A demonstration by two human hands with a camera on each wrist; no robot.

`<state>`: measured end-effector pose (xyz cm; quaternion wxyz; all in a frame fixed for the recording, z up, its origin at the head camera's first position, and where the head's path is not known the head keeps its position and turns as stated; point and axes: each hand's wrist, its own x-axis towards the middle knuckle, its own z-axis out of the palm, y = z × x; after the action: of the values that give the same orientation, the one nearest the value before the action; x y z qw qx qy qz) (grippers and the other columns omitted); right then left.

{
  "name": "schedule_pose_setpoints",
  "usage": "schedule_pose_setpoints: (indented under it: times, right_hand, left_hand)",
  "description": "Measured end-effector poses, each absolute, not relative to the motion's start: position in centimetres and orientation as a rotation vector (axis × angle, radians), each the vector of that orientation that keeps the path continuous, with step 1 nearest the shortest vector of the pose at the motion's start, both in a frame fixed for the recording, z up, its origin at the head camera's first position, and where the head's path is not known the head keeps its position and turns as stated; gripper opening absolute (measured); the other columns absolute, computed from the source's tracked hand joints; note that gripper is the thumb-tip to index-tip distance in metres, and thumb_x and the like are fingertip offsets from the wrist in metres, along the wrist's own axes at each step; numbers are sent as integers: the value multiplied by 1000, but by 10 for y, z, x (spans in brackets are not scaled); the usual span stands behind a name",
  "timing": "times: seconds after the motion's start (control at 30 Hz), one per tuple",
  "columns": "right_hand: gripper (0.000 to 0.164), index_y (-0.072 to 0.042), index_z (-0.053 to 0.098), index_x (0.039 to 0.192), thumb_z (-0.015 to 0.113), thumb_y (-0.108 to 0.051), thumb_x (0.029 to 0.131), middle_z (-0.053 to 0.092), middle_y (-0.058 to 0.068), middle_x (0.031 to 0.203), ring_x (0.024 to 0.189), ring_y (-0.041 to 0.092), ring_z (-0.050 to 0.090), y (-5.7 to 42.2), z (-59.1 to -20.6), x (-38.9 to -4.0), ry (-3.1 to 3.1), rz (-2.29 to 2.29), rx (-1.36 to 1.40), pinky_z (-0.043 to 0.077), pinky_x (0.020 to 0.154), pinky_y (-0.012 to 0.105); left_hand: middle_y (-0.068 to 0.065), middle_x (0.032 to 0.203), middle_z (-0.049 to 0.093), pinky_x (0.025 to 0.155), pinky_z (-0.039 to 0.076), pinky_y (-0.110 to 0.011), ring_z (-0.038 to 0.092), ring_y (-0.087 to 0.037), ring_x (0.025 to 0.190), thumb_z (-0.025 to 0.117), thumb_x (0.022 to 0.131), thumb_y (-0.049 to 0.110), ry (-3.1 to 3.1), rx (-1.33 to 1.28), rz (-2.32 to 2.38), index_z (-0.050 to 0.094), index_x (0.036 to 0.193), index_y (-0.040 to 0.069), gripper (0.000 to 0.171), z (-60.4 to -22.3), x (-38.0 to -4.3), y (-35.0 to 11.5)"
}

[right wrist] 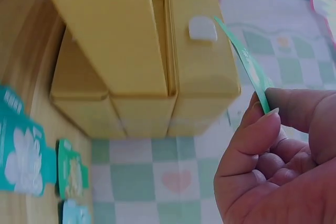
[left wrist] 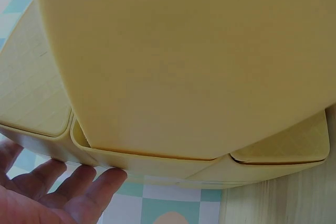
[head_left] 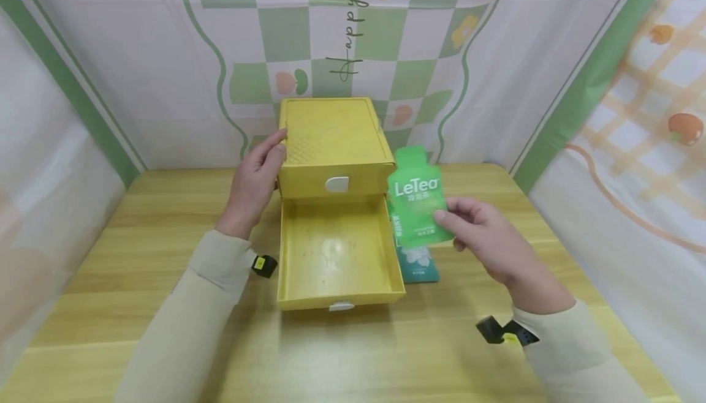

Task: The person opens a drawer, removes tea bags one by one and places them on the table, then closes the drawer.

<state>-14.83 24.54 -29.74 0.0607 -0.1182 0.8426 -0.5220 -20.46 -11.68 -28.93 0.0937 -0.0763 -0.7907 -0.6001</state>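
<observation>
A yellow drawer box (head_left: 336, 130) stands on the table, its middle drawer (head_left: 334, 250) pulled out and bare inside. My left hand (head_left: 255, 173) touches the left side of the box near the top, with fingertips (left wrist: 113, 178) along the side in the left wrist view. To the right of the box, my right hand (head_left: 485, 234) pinches a green LeTea sachet (head_left: 416, 198) by its edge between thumb and fingers. The sachet is upright and overlaps the box's right side. In the right wrist view the sachet (right wrist: 249, 66) shows nearly edge-on.
Beside the box's right side lie a teal sachet with a white flower (right wrist: 23, 156), a smaller-looking green sachet (right wrist: 71, 169) and a light blue one (right wrist: 75, 212). A checkered curtain (head_left: 353, 29) hangs close behind the box. The wooden table (head_left: 342, 360) extends in front.
</observation>
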Motion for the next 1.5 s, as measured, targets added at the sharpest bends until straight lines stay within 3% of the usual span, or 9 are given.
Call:
schedule_pose_setpoints:
  times: [0.3, 0.67, 0.83, 0.93, 1.2, 1.5]
  right_hand:
    - [50, 6, 54, 124, 55, -38, 99, 63, -3, 97, 82, 13, 55, 280, -307, -166, 2563, -1551, -150, 49, 65, 27]
    - [56, 10, 50, 129, 51, -39, 100, 58, 2, 94, 82, 12, 52, 308, -339, -183, 2531, -1338, 53, 49, 66, 27]
    - [54, 10, 51, 124, 51, -38, 100, 54, 1, 87, 67, 8, 47, 316, -349, -187, 2516, -1315, 67, 47, 59, 25]
    - [52, 10, 52, 123, 52, -37, 100, 53, 1, 83, 59, 7, 43, 320, -355, -188, 2507, -1277, 92, 44, 54, 24]
    - [58, 10, 47, 134, 54, -36, 99, 58, 2, 88, 63, 10, 48, 332, -370, -187, 2452, -1207, 167, 47, 57, 26]
    - [53, 11, 51, 128, 56, -32, 97, 56, 1, 81, 60, 10, 46, 339, -386, -186, 2408, -1186, 192, 45, 54, 25]
  left_hand:
    - [-7, 85, 42, 51, 35, -26, 33, -14, 54, 39, 103, 41, -2336, -221, -1793, 43, 150, 22, 51, -292, -206, -118]
    - [-7, 83, 41, 49, 34, -26, 32, -14, 53, 40, 103, 42, -2333, -238, -1792, 43, 150, 22, 51, -294, -208, -118]
    - [-7, 78, 39, 48, 33, -27, 31, -14, 51, 40, 103, 41, -2325, -249, -1790, 43, 150, 22, 51, -294, -208, -118]
    - [-7, 83, 40, 49, 33, -27, 31, -14, 52, 39, 103, 41, -2328, -247, -1789, 43, 150, 21, 51, -294, -208, -118]
    - [-7, 88, 43, 49, 33, -27, 31, -13, 53, 39, 103, 41, -2333, -246, -1778, 42, 151, 21, 51, -294, -209, -118]
    - [-8, 88, 43, 49, 33, -26, 30, -13, 52, 39, 103, 41, -2333, -237, -1779, 42, 151, 22, 51, -294, -208, -118]
